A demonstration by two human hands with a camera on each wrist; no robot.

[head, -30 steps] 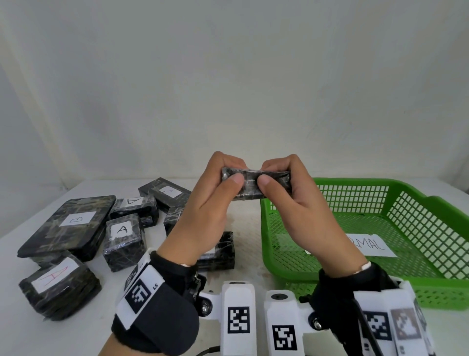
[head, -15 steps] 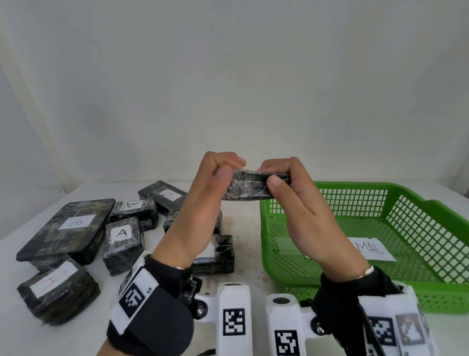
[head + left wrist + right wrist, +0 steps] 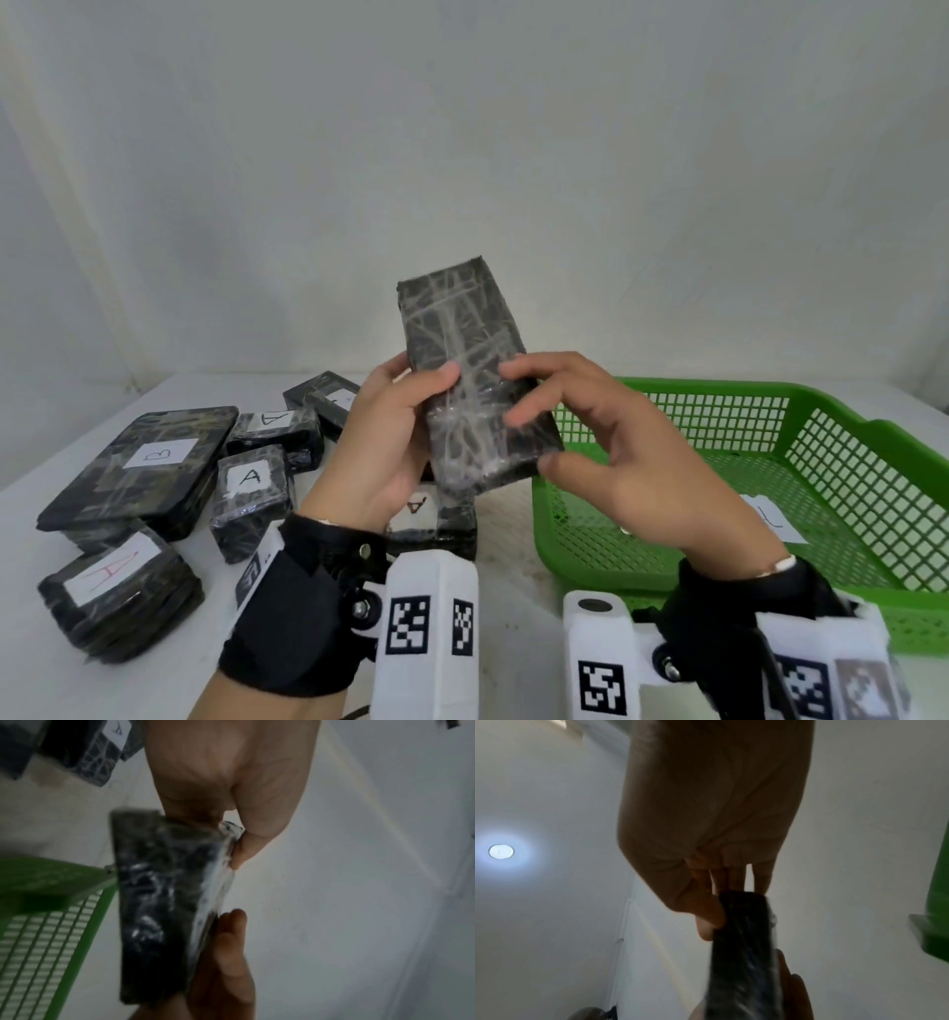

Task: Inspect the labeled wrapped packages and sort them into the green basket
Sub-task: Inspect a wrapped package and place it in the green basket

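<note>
While both hands hold it up over the table, the black wrapped package point(image 3: 472, 370) stands nearly on end, its long axis running from six o'clock up toward twelve, tipped slightly left at the top. The left hand point(image 3: 382, 447) curls round its nine o'clock edge, thumb laid on the facing side. The right hand point(image 3: 616, 462) pinches the three o'clock edge low down, thumb at the bottom corner, fingers bent over the face. No label shows on the side turned toward the wearer, so I judge the inspection is unfinished and another turn is due. The green basket point(image 3: 873, 431) lies at about four o'clock from the package, nearer the right hand, which looks the better placed to carry it across. Other labelled packages point(image 3: 249, 478) sit at eight o'clock.
</note>
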